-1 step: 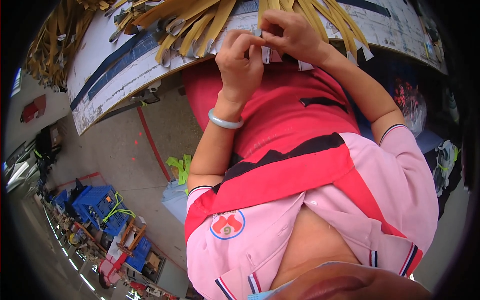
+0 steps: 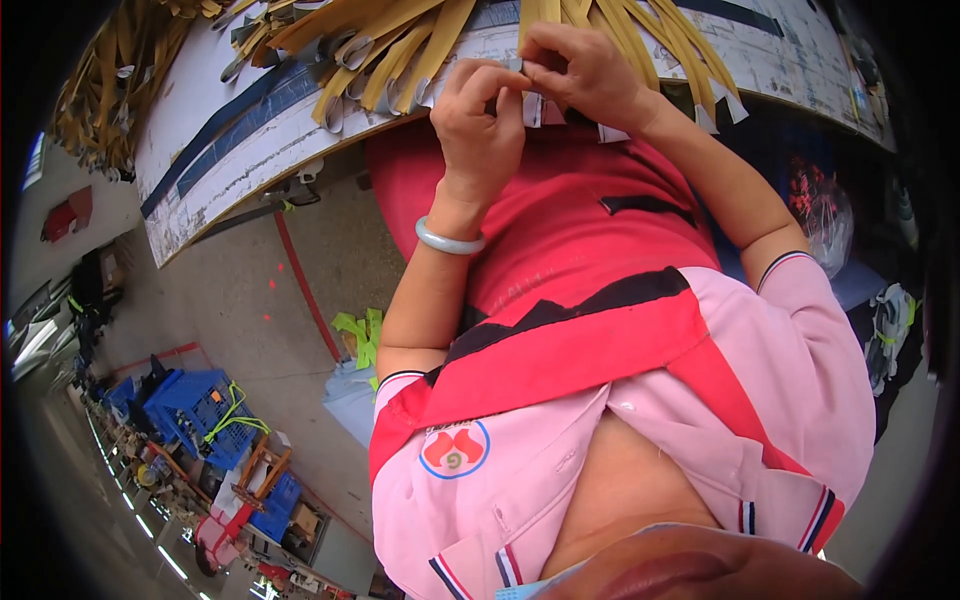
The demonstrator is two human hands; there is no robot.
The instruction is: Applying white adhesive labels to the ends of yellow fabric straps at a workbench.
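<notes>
At the table's near edge my left hand [image 2: 478, 125] and my right hand [image 2: 585, 72] meet fingertip to fingertip, both closed in a pinch. Between them shows a small grey-white end of a tan fabric strip [image 2: 535, 105]; the fingers hide most of it. Beside my left hand lies a bunch of tan strips [image 2: 420, 62] with looped grey-white ends. More tan strips [image 2: 690, 60] spread out past my right hand, their pale tips hanging over the edge. A pale bangle [image 2: 450, 238] circles my left wrist.
The worn white table [image 2: 225, 165] has dark blue bands on its top. A thick bundle of tan strips [image 2: 100, 90] hangs at its far left. Blue crates [image 2: 205, 405] stand on the floor at left. A clear plastic bag [image 2: 828, 235] sits at right, below the table.
</notes>
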